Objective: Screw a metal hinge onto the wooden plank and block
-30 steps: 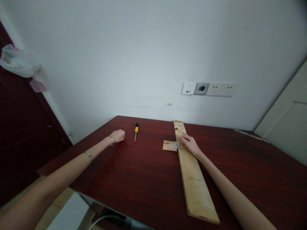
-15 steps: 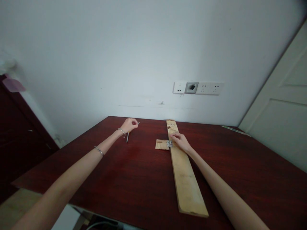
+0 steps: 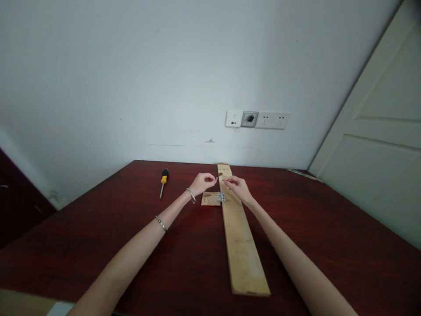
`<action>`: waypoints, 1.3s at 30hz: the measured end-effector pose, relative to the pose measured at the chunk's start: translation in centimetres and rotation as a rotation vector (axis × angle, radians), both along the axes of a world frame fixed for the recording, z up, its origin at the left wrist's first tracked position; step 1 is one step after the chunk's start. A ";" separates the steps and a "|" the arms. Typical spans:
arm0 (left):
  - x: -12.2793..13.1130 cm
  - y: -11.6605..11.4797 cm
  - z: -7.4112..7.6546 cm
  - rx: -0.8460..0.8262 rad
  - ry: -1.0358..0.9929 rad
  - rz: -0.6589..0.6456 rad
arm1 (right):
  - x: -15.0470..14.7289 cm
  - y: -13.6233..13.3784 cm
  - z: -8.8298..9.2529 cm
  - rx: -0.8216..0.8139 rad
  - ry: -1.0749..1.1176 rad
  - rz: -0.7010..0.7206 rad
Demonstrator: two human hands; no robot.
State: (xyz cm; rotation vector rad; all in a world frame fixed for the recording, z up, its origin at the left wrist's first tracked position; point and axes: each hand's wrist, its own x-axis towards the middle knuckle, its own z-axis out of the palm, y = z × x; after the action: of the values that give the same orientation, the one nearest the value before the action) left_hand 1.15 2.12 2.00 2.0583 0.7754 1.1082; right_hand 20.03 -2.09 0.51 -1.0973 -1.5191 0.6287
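Between the fingertips of my left hand is a small silver screw, pinched above the board's left edge. My right hand faces it over the long pale wooden board, thumb and fingers pressed together; whatever they hold is too small to make out. Just below both hands, a metal hinge lies across the long board and a short wooden piece at its left. A black and yellow screwdriver rests on the table to the left, away from my hands.
The dark red table meets a white wall at the back. Wall sockets sit above its far edge. A pale panelled door stands to the right, and a flat strip lies near the back right corner.
My left hand has moved right with the screw, from beside the screwdriver to the board. My right hand has shifted slightly off the hinge. The view has turned a little to the right.
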 end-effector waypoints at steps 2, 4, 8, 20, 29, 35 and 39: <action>0.0 -0.1 -0.4 -0.024 -0.035 0.002 | -0.2 -0.1 0.2 0.001 0.005 0.002; -0.1 -0.1 -0.7 -0.054 -0.054 0.009 | -0.4 -0.3 0.4 0.000 0.009 0.007; -0.4 0.2 -0.8 -0.081 -0.066 0.030 | -0.8 -0.4 0.7 -0.001 0.009 0.024; -0.3 0.0 -1.0 -0.204 -0.145 -0.106 | -2.0 -0.1 1.3 0.034 -0.039 0.018; -0.4 -0.2 -1.0 -0.310 -0.175 -0.122 | -2.4 0.0 1.3 0.094 -0.042 0.007; -0.3 -0.6 -0.8 -0.373 -0.176 -0.148 | -2.6 0.2 1.1 0.068 -0.037 0.010; -0.3 -0.5 -0.8 -0.363 -0.169 -0.156 | -2.8 0.2 1.0 0.076 -0.032 0.022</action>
State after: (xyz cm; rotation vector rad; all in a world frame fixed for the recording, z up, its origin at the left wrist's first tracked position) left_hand 0.80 1.57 1.18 1.6684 0.6641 0.9601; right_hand 17.24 -1.88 1.51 -1.0385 -1.5721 0.5665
